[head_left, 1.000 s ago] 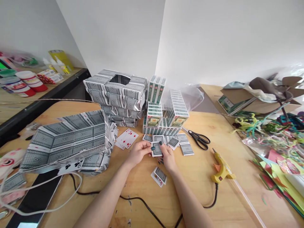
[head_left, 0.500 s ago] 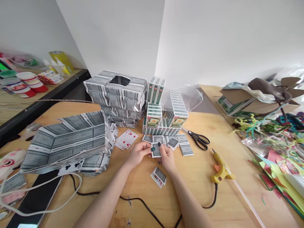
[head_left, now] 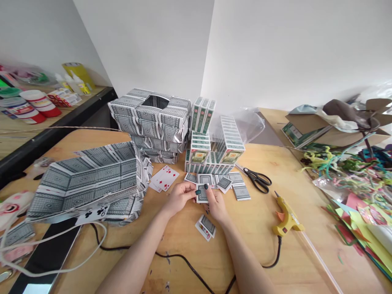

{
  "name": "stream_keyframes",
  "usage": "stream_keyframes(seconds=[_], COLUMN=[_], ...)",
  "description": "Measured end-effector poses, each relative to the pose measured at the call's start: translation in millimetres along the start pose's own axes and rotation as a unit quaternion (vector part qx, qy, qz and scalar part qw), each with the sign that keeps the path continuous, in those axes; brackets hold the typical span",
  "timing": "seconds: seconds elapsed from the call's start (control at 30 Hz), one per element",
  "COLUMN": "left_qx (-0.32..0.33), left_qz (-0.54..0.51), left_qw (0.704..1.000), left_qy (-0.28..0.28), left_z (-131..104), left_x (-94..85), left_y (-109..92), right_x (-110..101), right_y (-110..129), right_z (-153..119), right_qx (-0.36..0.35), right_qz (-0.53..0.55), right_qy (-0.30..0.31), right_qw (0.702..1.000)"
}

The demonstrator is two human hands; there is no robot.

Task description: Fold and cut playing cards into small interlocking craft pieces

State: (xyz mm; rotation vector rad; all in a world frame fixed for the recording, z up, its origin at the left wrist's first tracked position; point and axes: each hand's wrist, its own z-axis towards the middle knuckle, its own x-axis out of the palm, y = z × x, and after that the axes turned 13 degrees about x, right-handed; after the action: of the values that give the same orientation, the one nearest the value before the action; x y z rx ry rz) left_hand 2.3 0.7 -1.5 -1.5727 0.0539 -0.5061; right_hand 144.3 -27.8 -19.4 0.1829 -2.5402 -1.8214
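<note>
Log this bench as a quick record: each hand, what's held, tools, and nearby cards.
Left hand: pinching the left side of a playing card
Right hand: gripping its right side
Held card: patterned back up
Tools: scissors and yellow glue gun, right of the hands
Face-up cards: red diamonds, left of the held card
Behind: stacked card boxes, card-patterned box with top opening

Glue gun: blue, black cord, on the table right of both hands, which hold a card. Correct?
Colour's wrong: the glue gun is yellow, not blue, as the head view shows. The rest holds: black cord, on the table right of the left hand and the right hand, which hold a card.
</note>
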Motion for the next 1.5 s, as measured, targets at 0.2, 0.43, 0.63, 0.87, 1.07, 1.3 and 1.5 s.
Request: stream_keyframes(seconds=[0.2, 0.43, 0.63, 0.87, 1.07, 1.3, 1.5], left_qx=[0.008, 0.015, 0.021, 0.039, 0.029, 0.057, 0.064], left_qz=[-0.008, 0.007, 0.032, 0.070, 0.104, 0.127, 0.225], left_qw=[1.000, 1.000, 0.999, 0.997, 0.992, 0.987, 0.971], left_qy=[0.005, 0.004, 0.007, 0.006, 0.067, 0.086, 0.049], left_z=[0, 1, 2, -1, -4, -7, -9], left_x=[0.4, 0.3, -2.7, -0.3, 2.9, 4.9, 8.8], left_y=[2, 3, 3, 2, 3, 4, 4], right_x=[0, 0, 1, 1, -2, -1, -1], right_y=[-4, -4, -2, -1, 2, 4, 3], right_z=[0, 0, 2, 3, 2, 1, 2], right_qx=[-0.025, -0.039, -0.052, -0.042, -0.003, -0.009, -0.012], right_qz=[-0.041, -0.086, -0.159, -0.112, 0.007, -0.020, -0.050], right_qy=[-0.032, -0.042, -0.078, -0.069, -0.015, 0.011, -0.003], right_qw=[0.998, 0.995, 0.983, 0.990, 1.000, 1.000, 0.999])
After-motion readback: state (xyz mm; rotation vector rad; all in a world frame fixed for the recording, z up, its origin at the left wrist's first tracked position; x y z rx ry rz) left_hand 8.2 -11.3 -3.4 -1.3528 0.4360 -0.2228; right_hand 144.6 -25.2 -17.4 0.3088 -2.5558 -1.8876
